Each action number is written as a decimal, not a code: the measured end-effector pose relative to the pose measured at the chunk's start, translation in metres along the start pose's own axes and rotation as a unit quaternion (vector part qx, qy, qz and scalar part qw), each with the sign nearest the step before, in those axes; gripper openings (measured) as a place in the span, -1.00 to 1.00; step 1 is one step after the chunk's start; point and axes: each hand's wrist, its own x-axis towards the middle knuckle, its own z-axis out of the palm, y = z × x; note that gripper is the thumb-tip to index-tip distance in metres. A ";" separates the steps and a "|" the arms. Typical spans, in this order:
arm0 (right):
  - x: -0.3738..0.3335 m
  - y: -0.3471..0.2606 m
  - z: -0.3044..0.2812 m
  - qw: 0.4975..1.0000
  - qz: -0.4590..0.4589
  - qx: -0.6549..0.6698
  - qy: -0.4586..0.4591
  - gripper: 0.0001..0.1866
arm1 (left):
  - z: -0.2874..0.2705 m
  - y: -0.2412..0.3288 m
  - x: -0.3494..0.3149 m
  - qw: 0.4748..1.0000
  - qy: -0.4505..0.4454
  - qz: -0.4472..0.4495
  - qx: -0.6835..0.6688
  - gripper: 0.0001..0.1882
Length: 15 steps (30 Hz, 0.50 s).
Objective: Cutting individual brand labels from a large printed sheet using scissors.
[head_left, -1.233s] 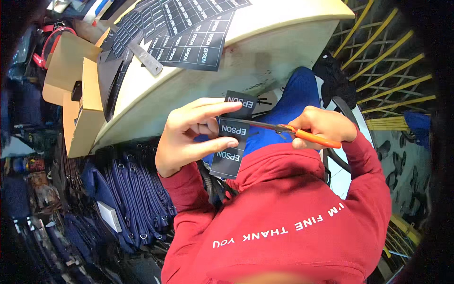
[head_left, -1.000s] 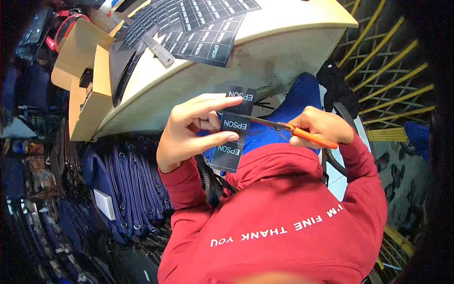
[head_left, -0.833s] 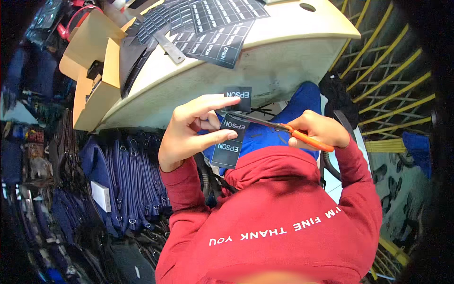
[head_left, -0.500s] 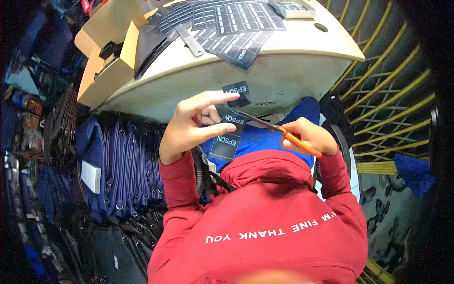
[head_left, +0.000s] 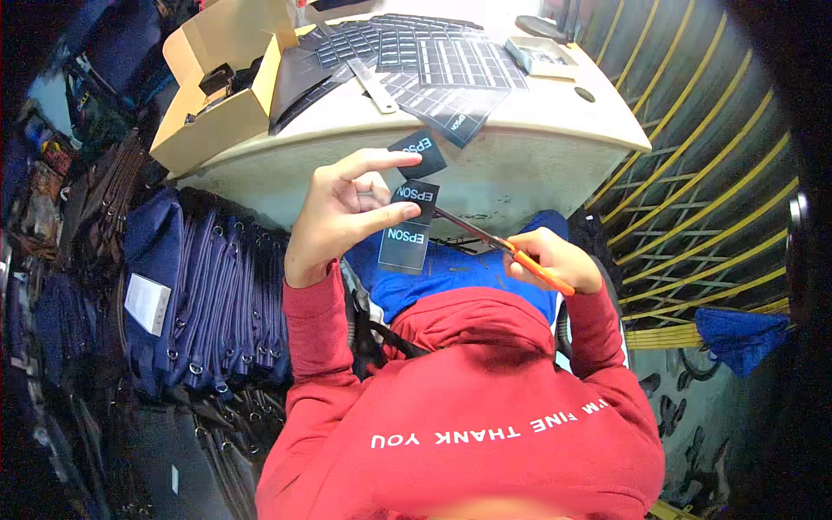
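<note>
My left hand (head_left: 334,212) holds two separate parts of a black label sheet with white lettering. A small square label (head_left: 433,159) sits tilted at my index fingertip. Below it, a strip of two labels (head_left: 404,251) hangs under my thumb tip, and a gap shows between the parts. My other fingers are curled behind. My right hand (head_left: 563,256) is closed round the orange handles of a pair of scissors (head_left: 477,231). Their dark blades point up and left, with the tips close to the right edge of the strip.
Ahead stands a cream table (head_left: 555,126) bearing black label sheets (head_left: 459,65), a steel ruler (head_left: 373,87), a small tray (head_left: 542,59) and an open cardboard box (head_left: 217,126). Navy straps with metal rings (head_left: 225,295) hang at left. A yellow-barred folding gate (head_left: 693,173) lies at right.
The top label has tilted and moved apart from the strip. The scissors have drawn back slightly from between the two parts. The view has shifted a little.
</note>
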 end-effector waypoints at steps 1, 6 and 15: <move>0.000 -0.001 0.001 1.000 0.004 0.001 0.006 -0.69 | -0.002 0.002 -0.002 1.000 -0.004 -0.004 -0.007 -0.49; 0.005 -0.002 0.010 0.994 0.006 0.078 0.076 -0.75 | 0.000 0.008 -0.010 0.999 0.011 0.014 -0.028 -0.44; 0.037 -0.042 0.048 0.915 -0.089 0.300 0.255 -0.78 | 0.024 0.008 -0.013 0.998 0.001 0.052 0.020 -0.37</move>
